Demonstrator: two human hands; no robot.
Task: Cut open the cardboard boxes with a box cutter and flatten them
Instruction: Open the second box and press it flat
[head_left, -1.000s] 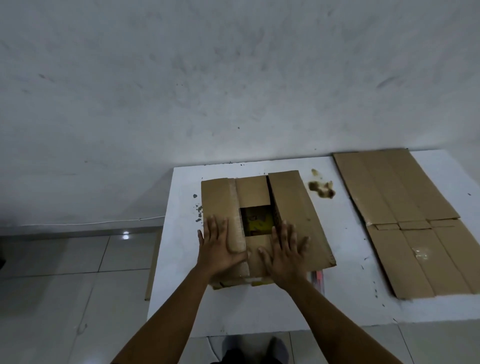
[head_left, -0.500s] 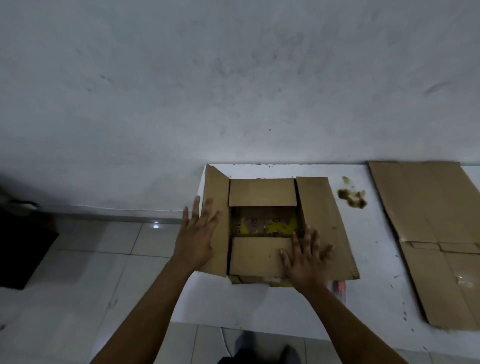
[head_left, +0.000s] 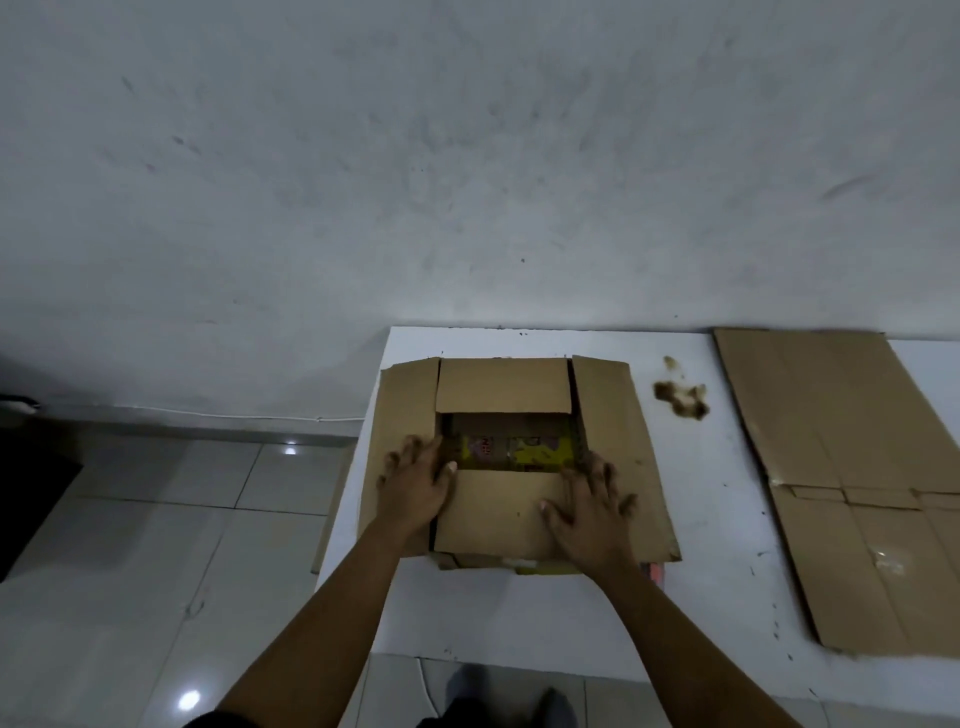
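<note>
Pressing flat hands (head_left: 501, 496) on creased, apparently corrugated cardboard box (head_left: 608, 415)

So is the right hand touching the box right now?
Touching. The head view shows the right hand lying flat, fingers spread, on the cardboard box, across its near and right flaps.

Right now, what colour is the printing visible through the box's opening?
Mostly yellow, with reddish markings; the head view shows it.

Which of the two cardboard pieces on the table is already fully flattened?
The flattened cardboard sheet at the table's right side lies as one flat layer. The cardboard box under both hands has its flaps spread, with a yellow print showing through the gap.
</note>
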